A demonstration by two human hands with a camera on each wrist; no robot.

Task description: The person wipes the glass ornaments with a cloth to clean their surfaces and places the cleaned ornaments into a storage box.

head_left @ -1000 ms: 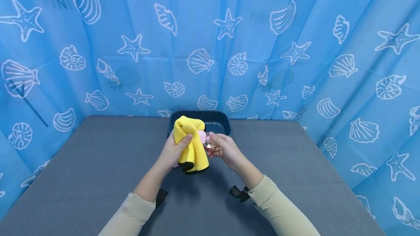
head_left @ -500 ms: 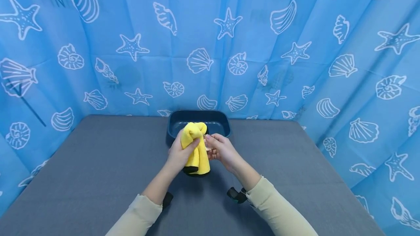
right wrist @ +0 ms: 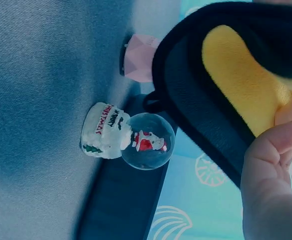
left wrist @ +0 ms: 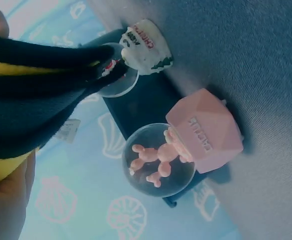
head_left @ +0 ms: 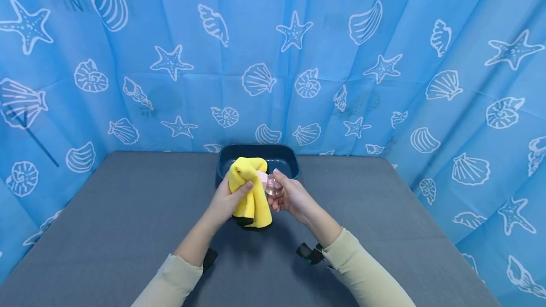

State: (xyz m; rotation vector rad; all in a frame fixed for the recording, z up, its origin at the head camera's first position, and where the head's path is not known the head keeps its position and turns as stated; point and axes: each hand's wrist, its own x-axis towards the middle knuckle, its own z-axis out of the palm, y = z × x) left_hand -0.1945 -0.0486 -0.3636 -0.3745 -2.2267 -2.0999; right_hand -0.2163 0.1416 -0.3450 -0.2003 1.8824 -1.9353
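Note:
My left hand (head_left: 223,200) grips a yellow cloth (head_left: 249,193) with a dark back and black trim, thumb over its front. My right hand (head_left: 293,198) holds a small snow globe, its clear ball (head_left: 273,186) at the fingertips and its pink base (head_left: 262,178) against the cloth. Part of that base is hidden by the cloth. Below, a snow globe with a faceted pink base (left wrist: 205,132) and a pink figure stands on the table. Near it is a Santa snow globe (right wrist: 148,141) with a white base. Both are hidden behind cloth and hands in the head view.
A dark blue basin (head_left: 283,158) sits at the table's back edge, behind the hands. Grey cloth covers the table (head_left: 384,231). A blue curtain (head_left: 273,60) with white shells and starfish hangs close behind and at the sides.
The left hand and cloth moved right over the held snow globe, then back left, so its pink base shows again. The right hand stays nearly in place, the clear ball now more visible.

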